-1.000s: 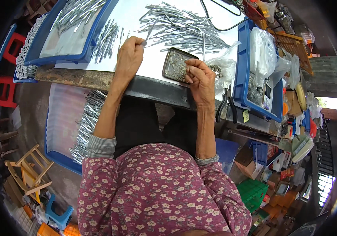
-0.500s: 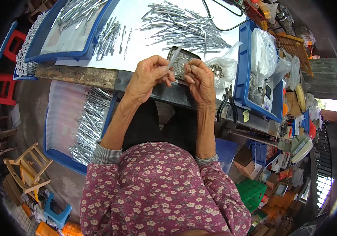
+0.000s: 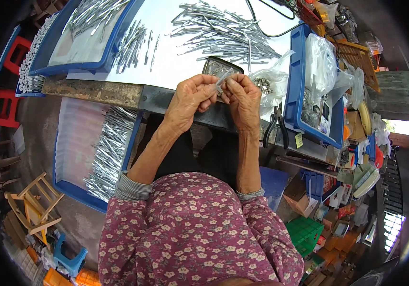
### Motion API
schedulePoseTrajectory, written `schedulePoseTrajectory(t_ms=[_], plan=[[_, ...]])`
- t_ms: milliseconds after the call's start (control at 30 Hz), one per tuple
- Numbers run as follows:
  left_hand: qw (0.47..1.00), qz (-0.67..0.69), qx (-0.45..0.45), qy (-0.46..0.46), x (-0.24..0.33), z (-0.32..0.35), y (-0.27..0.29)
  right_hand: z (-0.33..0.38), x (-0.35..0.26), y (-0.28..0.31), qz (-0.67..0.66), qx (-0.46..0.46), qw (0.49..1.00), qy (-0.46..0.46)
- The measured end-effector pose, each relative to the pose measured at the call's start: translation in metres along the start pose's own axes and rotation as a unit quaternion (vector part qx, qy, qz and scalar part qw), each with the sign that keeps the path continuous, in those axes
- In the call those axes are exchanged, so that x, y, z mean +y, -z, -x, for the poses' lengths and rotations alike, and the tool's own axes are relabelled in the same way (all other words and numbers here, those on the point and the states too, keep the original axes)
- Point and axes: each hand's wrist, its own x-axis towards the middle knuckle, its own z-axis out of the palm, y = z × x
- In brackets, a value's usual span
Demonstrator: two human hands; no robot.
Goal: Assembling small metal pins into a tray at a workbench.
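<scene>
Above the table's front edge, my left hand (image 3: 188, 101) pinches a thin silvery metal strip (image 3: 222, 77) between thumb and fingertips. My right hand (image 3: 243, 99) is closed in a pinch at the strip's side, its fingertips almost meeting the left ones. Whatever it holds is too small and covered to make out. Just beyond both hands lies a dark shallow tray (image 3: 208, 64) of tiny metal parts. A clear plastic bag (image 3: 281, 71) with small metal pieces rests right of it. Farther back, a loose pile of similar thin strips (image 3: 223, 33) covers the white tabletop.
Black-handled pliers (image 3: 276, 127) hang at the table edge by my right wrist. A blue bin (image 3: 293, 95) with plastic bags stands at the right. Another blue bin (image 3: 104, 62) sits at the left; a lower blue tray (image 3: 71, 188) holds many strips. A black cable (image 3: 262, 31) crosses the back.
My hands have come together: the left moved right with the metal strip, bringing it to my right fingertips. The strip now leans further right.
</scene>
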Motion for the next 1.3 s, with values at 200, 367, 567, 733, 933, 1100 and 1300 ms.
schedulePoseTrajectory(t_ms=[200, 367, 567, 733, 933, 1100, 1300], plan=[[0.999, -0.027, 0.013, -0.043, -0.002, 0.004, -0.004, 0.002, -0.002, 0.001, 0.058, 0.031, 0.997, 0.033], [0.998, -0.051, 0.037, -0.02, -0.008, 0.004, -0.005, 0.004, -0.003, 0.0, 0.032, 0.016, 0.999, 0.024], [0.999, 0.032, 0.018, -0.018, -0.01, 0.005, -0.002, 0.008, -0.006, -0.013, 0.105, 0.034, 0.993, 0.041], [0.997, 0.07, 0.018, 0.012, -0.005, 0.006, -0.003, 0.01, -0.004, -0.014, 0.128, 0.027, 0.989, 0.061], [0.996, 0.083, 0.008, 0.027, -0.009, 0.005, 0.0, 0.012, -0.004, -0.016, 0.141, 0.021, 0.987, 0.075], [0.996, 0.078, 0.01, 0.032, -0.008, 0.006, 0.002, 0.012, -0.004, -0.019, 0.171, 0.031, 0.982, 0.079], [0.998, 0.061, 0.008, 0.01, -0.01, 0.006, 0.001, 0.013, -0.004, -0.02, 0.197, 0.042, 0.976, 0.086]])
